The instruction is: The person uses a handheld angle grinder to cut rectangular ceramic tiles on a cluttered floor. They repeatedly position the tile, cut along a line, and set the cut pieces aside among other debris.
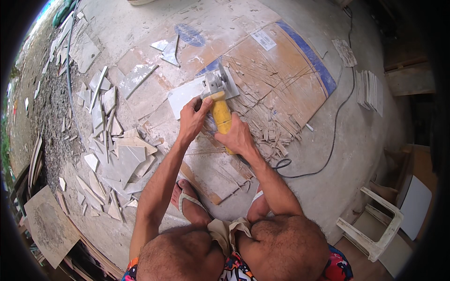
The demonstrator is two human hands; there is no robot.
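Note:
A yellow angle grinder (220,114) with a grey metal head and a thin disc (223,75) is held in both my hands. My right hand (237,136) wraps round the rear of its yellow body. Up by the grinder's head, my left hand (192,117) grips the front end with the thumb along it. Beneath the disc lies a white tile (180,99), flat on a dusty cardboard sheet (300,93). Whether the disc touches the tile, I cannot tell. Thin cut strips and chips (276,136) are scattered right of the grinder.
Broken tile pieces (129,161) pile up on the left. A black power cord (335,136) curves across the concrete floor to the right. A stack of tiles (369,91) stands at the far right, above a dirty white stool (375,225). My sandalled feet (191,201) are close below the cardboard.

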